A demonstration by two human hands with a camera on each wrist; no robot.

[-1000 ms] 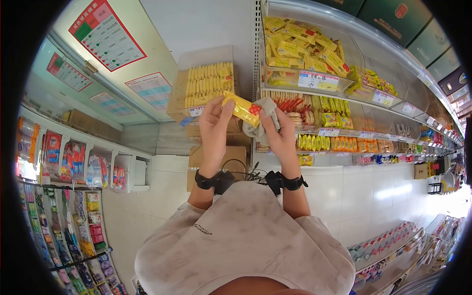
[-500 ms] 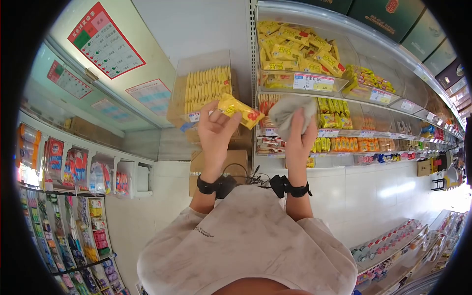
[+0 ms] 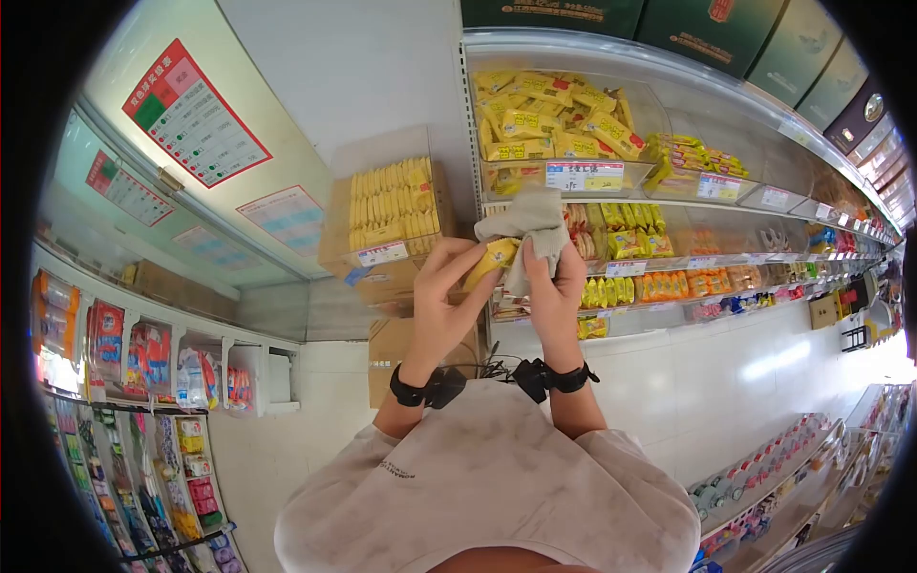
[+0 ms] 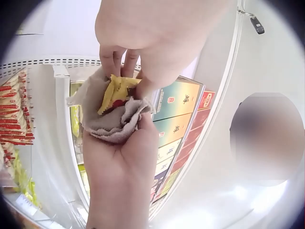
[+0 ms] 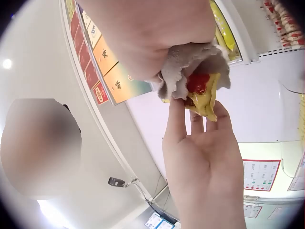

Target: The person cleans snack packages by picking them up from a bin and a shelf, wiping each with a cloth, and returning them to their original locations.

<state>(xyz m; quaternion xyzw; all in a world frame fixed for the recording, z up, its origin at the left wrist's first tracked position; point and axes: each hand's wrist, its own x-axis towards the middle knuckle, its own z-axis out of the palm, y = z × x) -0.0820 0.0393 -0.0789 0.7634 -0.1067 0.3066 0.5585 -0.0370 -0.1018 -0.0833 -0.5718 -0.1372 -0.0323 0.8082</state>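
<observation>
In the head view my left hand pinches a yellow snack packet between thumb and fingers. My right hand grips a crumpled grey cloth, which is wrapped around the packet's far end. From the left wrist, the packet shows lying in the folds of the cloth. A red mark on the wrapper shows under the cloth's frayed edge in the right wrist view. Both hands are held close together in the air in front of the shelves.
Ahead stands a box of upright yellow packets. To its right, a shelf bin holds loose yellow packets, with more snack rows below. A cardboard box sits on the floor. Racks of goods line the left side.
The cloth first lay against the packet's right end, then moved off to the right; now it is back over that end. The view has tilted up slightly.
</observation>
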